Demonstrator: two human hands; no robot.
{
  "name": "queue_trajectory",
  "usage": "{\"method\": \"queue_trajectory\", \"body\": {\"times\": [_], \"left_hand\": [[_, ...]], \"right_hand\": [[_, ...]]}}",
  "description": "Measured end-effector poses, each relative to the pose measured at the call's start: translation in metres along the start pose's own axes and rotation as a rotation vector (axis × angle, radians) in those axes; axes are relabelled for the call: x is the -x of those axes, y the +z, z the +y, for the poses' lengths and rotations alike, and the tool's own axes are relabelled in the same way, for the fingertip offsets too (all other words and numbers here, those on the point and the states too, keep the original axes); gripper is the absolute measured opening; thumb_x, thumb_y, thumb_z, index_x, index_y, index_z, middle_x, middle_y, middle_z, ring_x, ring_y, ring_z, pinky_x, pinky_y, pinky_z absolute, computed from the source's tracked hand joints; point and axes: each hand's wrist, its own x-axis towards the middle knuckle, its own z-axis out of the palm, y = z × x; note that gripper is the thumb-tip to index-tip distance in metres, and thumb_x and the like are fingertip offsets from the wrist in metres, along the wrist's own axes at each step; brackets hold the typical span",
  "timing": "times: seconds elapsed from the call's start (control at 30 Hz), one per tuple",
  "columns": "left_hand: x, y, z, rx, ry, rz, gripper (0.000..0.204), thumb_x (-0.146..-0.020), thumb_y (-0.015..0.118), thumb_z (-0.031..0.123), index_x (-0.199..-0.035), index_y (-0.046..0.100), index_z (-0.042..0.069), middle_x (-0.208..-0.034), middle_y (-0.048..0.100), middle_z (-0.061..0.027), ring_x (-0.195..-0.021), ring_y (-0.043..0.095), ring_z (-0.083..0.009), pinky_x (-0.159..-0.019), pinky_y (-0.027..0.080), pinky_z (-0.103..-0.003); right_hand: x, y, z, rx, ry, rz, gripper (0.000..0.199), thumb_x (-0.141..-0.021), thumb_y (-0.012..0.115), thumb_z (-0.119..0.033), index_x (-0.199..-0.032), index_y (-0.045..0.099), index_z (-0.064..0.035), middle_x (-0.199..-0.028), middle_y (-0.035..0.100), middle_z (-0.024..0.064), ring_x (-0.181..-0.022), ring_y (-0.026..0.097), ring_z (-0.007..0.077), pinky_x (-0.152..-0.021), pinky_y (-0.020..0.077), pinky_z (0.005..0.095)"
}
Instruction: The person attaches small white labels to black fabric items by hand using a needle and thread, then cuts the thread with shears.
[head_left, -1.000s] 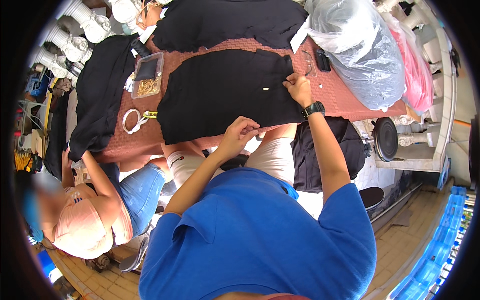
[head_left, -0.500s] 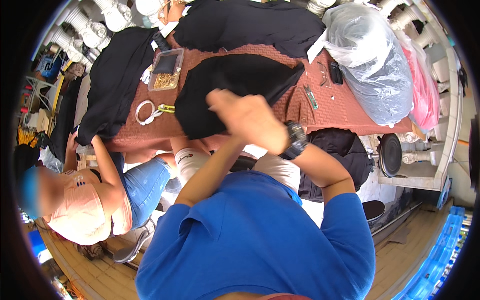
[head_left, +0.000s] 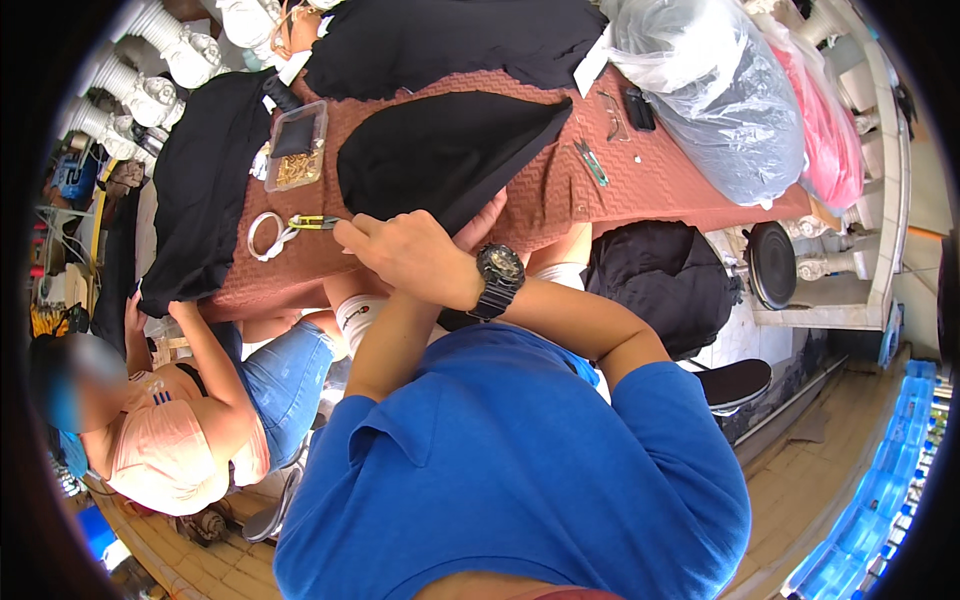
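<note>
A black cloth piece [head_left: 440, 140] lies on the brown-covered table in front of me. My left hand [head_left: 482, 222] is at its near edge with the fingers stretched out, partly hidden under my right forearm. My right hand [head_left: 415, 258], with a black watch at the wrist, crosses over to the left. Its fingers are partly extended, and their tips reach the end of yellow-handled cutters [head_left: 314, 222]; I see no grip on them. Beside the cutters lies a white ring-shaped band [head_left: 266, 237].
A clear box [head_left: 322, 135] holds small gold pieces. Green-handled snips [head_left: 592, 163], glasses [head_left: 612, 118] and a black case [head_left: 638, 110] lie to the right, near a large plastic bag [head_left: 710, 110]. More black cloth [head_left: 210, 180] hangs before a seated person [head_left: 185, 430] at left.
My right hand has swung left and down from above the cloth to the cutters. My left hand now shows at the cloth's near edge. The view has shifted slightly.
</note>
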Motion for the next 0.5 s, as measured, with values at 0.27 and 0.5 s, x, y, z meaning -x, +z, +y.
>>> {"method": "queue_trajectory", "body": {"times": [0.27, 0.5], "left_hand": [[-0.041, -0.001, 0.034, -0.378, 0.217, -0.124, 0.031, -0.1, 0.056, 0.013, -0.124, 0.064, -0.005, -0.124, 0.067, -0.0128, -0.111, 0.065, -0.0204, -0.1, 0.05, -0.031], [-0.07, 0.024, 0.041, -0.475, 0.132, -0.161, 0.031, -0.102, 0.054, 0.008, -0.13, 0.058, -0.004, -0.13, 0.061, -0.0157, -0.118, 0.059, -0.022, -0.106, 0.046, -0.036]], "right_hand": [[0.026, -0.043, 0.076, -0.061, 0.072, 0.394, 0.01, -0.092, 0.066, -0.012, -0.091, 0.059, -0.0049, -0.089, 0.06, 0.013, -0.078, 0.059, 0.0341, -0.072, 0.0499, 0.0437], [0.108, -0.075, 0.283, 0.356, 1.163, 0.184, 0.038, -0.092, 0.067, -0.039, -0.092, 0.07, -0.0015, -0.101, 0.071, 0.0234, -0.095, 0.07, 0.0406, -0.081, 0.0548, 0.0481]]}}
